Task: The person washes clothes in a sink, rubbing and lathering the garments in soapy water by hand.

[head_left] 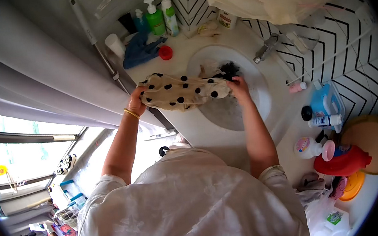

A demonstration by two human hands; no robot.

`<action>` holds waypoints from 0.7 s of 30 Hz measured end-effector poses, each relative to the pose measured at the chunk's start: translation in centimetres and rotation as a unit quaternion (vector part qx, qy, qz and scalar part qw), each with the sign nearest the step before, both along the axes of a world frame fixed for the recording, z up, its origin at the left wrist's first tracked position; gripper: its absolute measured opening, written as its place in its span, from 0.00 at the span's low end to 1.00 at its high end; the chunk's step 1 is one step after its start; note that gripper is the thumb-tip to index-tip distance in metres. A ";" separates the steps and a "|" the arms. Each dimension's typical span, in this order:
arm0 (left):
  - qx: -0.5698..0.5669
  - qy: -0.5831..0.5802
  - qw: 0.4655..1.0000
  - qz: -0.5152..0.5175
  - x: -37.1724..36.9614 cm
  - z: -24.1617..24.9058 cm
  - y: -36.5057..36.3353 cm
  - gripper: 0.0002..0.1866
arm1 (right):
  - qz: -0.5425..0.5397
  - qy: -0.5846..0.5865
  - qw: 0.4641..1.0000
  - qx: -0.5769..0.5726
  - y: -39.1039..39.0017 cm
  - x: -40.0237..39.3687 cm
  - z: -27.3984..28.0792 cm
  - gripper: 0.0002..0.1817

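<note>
chevron-patterned wall tiles [339, 56] back a pale countertop [175, 67] with a round washbasin [263, 103] set into it; a grey curtain [30, 56] hangs on the left-hand side.

head view: left hand [136, 100] closed, fingers curled on one end of a cream polka-dot cloth [181, 89]. right hand [239, 87] closed, fingertips gathered on the opposite end. the cloth is stretched between the two sets of fingers, partly above the countertop, partly above the basin. a dark, bunched item [229, 70] lies in the basin just beyond the right fingers.

handling, as judged: light, soft, limp, creased; possibly damp, which would add weight and some slip. wetness cannot be confirmed. not fragile, though thin fabric could stretch. sound grip points are the two gathered ends, where the fingers are; the middle would sag if either end were released.

clearances: basin rim runs beneath the cloth, between the hands. beyond the right fingers, to the right, stands the faucet [267, 47], a snag point. beyond the left fingers, a red cap [165, 52] and a blue cloth [140, 49] limit forward travel. countertop edge passes near the left fingers. open room: above the basin bowl, and toward the torso.
</note>
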State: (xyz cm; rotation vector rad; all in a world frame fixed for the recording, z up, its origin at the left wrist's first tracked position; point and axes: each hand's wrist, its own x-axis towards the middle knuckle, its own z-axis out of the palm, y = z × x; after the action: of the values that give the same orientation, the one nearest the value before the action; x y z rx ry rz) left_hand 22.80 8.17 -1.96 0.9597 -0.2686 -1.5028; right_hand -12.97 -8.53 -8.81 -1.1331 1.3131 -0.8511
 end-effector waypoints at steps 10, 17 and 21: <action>0.070 -0.068 0.995 0.033 -0.1 -1.6 0.8 0.19 | 0.181 0.010 0.967 0.178 5.8 8.2 -7.0 0.16; 0.062 -0.083 0.994 0.042 1.1 -2.1 0.2 0.18 | 0.074 -0.165 0.954 0.237 0.5 8.0 4.4 0.05; 0.082 -0.030 0.994 0.070 1.1 -1.3 -0.4 0.17 | 0.060 -0.065 0.992 0.088 -2.5 10.0 7.7 0.14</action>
State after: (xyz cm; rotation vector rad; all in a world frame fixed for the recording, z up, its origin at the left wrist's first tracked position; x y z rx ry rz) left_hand 23.89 7.75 -3.25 1.1331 -0.1189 -1.3835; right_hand -2.98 -10.98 -1.08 -0.9905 1.1753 -0.6948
